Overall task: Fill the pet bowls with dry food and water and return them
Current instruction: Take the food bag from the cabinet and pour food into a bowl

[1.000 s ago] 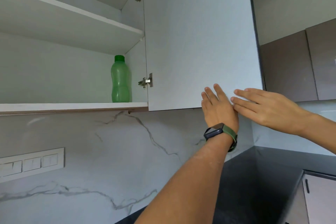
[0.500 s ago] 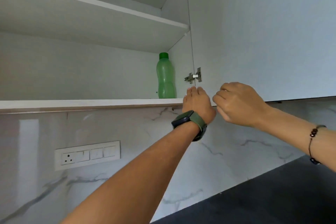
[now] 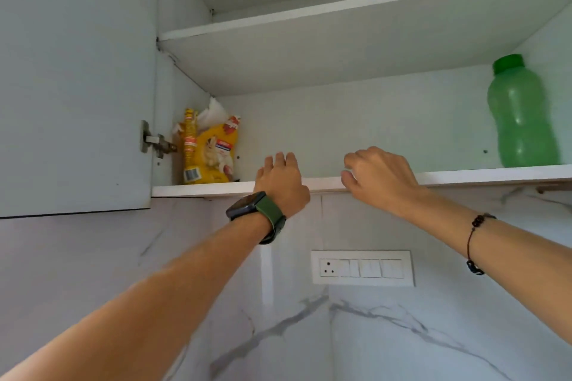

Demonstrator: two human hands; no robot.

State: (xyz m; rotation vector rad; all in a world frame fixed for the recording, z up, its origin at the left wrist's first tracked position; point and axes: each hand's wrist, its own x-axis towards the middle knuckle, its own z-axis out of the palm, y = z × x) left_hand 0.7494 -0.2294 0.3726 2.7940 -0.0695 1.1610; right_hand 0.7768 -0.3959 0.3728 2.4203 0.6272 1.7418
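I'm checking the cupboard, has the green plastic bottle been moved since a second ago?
No. The green plastic bottle stands at the right end of the lower white shelf, against the cupboard's right wall, as before; only the camera turned.

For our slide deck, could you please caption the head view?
Both hands, left and right, reach to an open cupboard's lower shelf holding a yellow food bag and green bottle.

**Yellow, green and grey-veined white**

A yellow pet-food bag with red and white print (image 3: 213, 151) and a translucent green plastic bottle with darker green cap (image 3: 520, 120) stand in a white cupboard (image 3: 340, 133). Below, white marble wall (image 3: 309, 334) carries grey veins.
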